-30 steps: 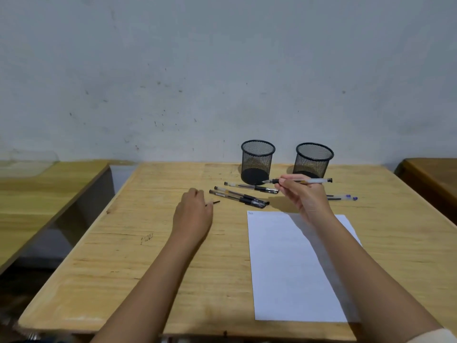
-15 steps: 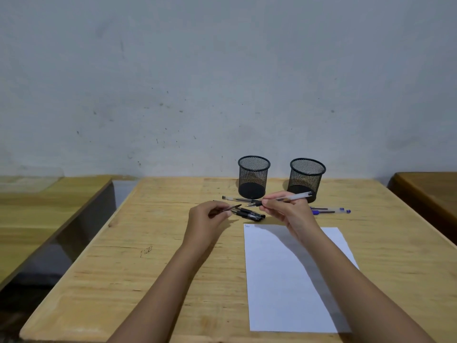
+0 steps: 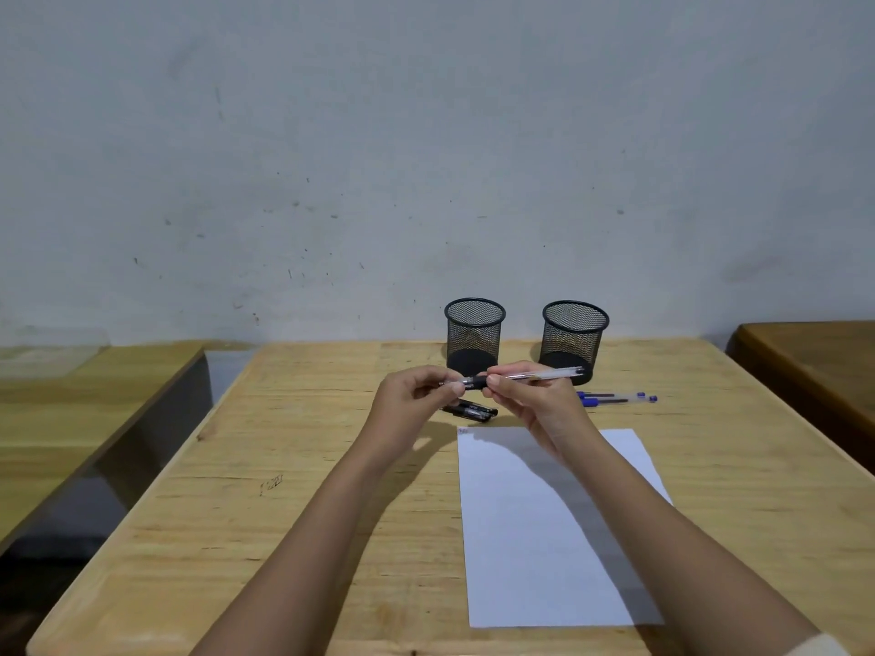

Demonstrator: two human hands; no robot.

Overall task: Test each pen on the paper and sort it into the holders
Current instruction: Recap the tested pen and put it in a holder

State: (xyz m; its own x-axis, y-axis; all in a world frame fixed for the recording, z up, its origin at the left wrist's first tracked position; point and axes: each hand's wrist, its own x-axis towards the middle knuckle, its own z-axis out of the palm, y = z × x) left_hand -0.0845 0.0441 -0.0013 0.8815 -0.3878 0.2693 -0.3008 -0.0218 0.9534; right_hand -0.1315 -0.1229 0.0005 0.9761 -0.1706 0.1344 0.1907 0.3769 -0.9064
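Note:
Both hands are raised above the wooden table (image 3: 293, 513), meeting on one clear pen (image 3: 544, 374) with a black grip. My right hand (image 3: 535, 404) pinches its barrel; my left hand (image 3: 412, 404) pinches the black cap (image 3: 466, 384) at its left end. Black pens (image 3: 471, 411) lie on the table just behind my hands. Two blue pens (image 3: 615, 398) lie to the right. A white sheet of paper (image 3: 544, 527) with a small mark at its top left corner lies in front. Two black mesh holders, left (image 3: 474, 336) and right (image 3: 574, 340), stand at the back.
A grey wall rises directly behind the holders. Another wooden table (image 3: 71, 395) stands to the left across a gap, and a darker wooden one (image 3: 814, 362) to the right. A small pencil scribble (image 3: 271, 485) marks the tabletop left of the paper.
My left hand left the table, picked up the small black cap and rose to meet the pen. My right hand brought the pen leftward to it, and the cap is now at the pen's tip.

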